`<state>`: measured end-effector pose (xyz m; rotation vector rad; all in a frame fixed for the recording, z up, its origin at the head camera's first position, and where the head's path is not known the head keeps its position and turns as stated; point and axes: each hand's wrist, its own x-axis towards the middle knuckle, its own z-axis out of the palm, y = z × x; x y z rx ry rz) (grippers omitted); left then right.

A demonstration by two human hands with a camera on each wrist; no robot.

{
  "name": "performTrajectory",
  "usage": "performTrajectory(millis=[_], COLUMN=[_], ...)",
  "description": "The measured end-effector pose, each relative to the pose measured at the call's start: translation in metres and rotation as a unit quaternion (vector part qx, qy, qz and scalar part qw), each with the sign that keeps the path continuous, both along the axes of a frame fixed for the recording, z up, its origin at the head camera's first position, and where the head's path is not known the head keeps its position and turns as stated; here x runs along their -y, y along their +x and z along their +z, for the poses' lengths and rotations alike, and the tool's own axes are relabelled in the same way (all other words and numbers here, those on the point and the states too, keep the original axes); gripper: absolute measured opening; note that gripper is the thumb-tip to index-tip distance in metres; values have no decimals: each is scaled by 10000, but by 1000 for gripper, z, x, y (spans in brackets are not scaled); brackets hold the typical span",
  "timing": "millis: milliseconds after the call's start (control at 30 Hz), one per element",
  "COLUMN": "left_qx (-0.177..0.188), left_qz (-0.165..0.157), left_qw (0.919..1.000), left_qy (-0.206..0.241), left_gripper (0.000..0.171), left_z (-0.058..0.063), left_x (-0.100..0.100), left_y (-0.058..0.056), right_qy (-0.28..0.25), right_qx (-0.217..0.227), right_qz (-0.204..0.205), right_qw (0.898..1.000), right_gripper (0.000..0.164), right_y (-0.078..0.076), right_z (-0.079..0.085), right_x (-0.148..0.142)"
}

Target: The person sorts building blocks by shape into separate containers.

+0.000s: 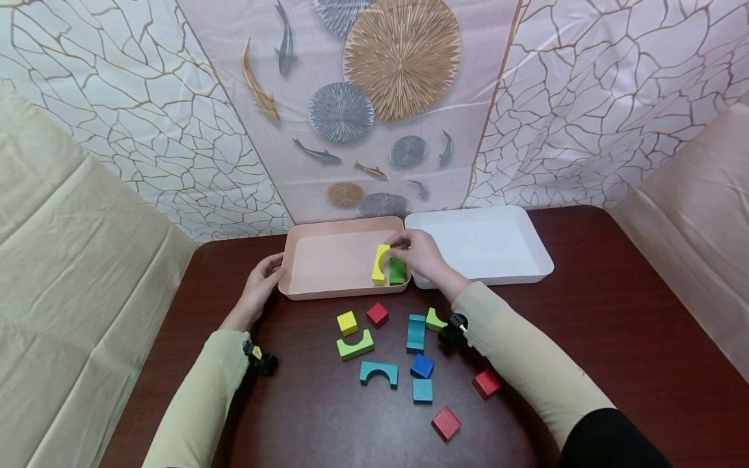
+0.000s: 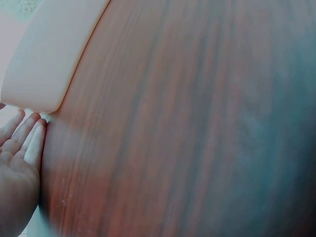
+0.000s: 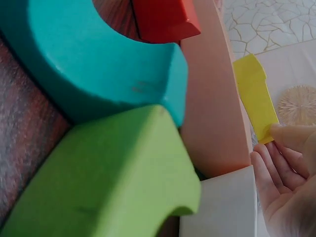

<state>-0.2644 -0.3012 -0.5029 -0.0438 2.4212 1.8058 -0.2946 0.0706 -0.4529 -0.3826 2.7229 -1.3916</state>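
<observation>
My right hand (image 1: 418,252) pinches a yellow arch block (image 1: 380,265) by one end, over the right end of the pink tray (image 1: 328,290). In the right wrist view, thumb and fingers hold the yellow block (image 3: 256,98) above the tray wall. Beside it a green block (image 1: 396,272) stands inside the tray at the right wall. My left hand (image 1: 257,286) touches the tray's left side from outside. Seen from the left wrist, that hand (image 2: 19,163) has its fingers nearly straight against the tray's corner (image 2: 49,94).
A white tray (image 1: 541,265) adjoins the pink one on the right. In front lie a yellow cube (image 1: 347,323), a lime arch (image 1: 355,348), a teal arch (image 1: 379,370), a teal block (image 1: 416,335), a blue cube (image 1: 422,366) and several red cubes, one near the right forearm (image 1: 486,383).
</observation>
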Motion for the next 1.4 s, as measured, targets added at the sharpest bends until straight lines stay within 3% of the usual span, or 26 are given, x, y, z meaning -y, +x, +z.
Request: performTrajectory(millis=[633, 1400], left_qx=[-11, 57], left_qz=[-12, -42], left_qw=[10000, 10000], left_qy=[-26, 25], left_gripper=[55, 58], left_z=[-1, 1], left_x=[1, 1], left_y=[0, -1], right_qy=[321, 473], right_qx=[-284, -387], right_qz=[125, 216], right_qw=[9990, 9979], right_gripper=[13, 14], right_y=[-1, 2], right_z=[-12, -10], right_x=[2, 2])
